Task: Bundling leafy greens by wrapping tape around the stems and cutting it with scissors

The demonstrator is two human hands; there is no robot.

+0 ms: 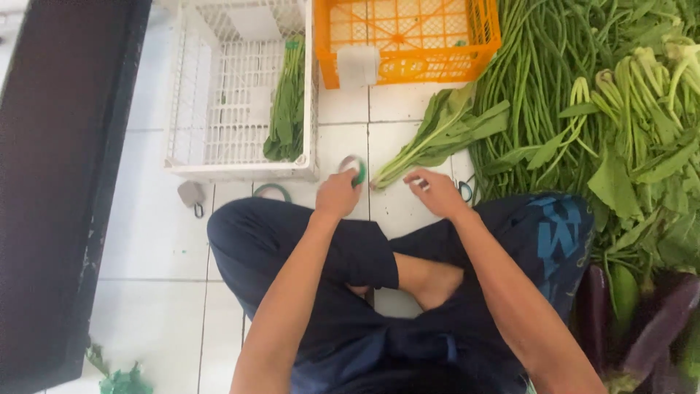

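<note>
I sit cross-legged on a white tiled floor. My left hand (337, 192) grips a green roll of tape (355, 169) held just above the floor. My right hand (436, 191) has its fingers pinched near the tape's loose end, close to the stem ends of a loose bunch of leafy greens (437, 135) lying on the tiles. Blue-handled scissors (465, 191) lie right beside my right hand. A tied bunch of greens (287, 109) lies inside the white plastic crate (182, 124) ahead on the left.
An orange crate (408, 66) stands at the top centre. A big heap of long beans and leafy greens (583, 87) fills the right side, with purple eggplants (656, 328) below it. A dark board (58, 182) runs along the left. A small grey object (191, 195) lies by the white crate.
</note>
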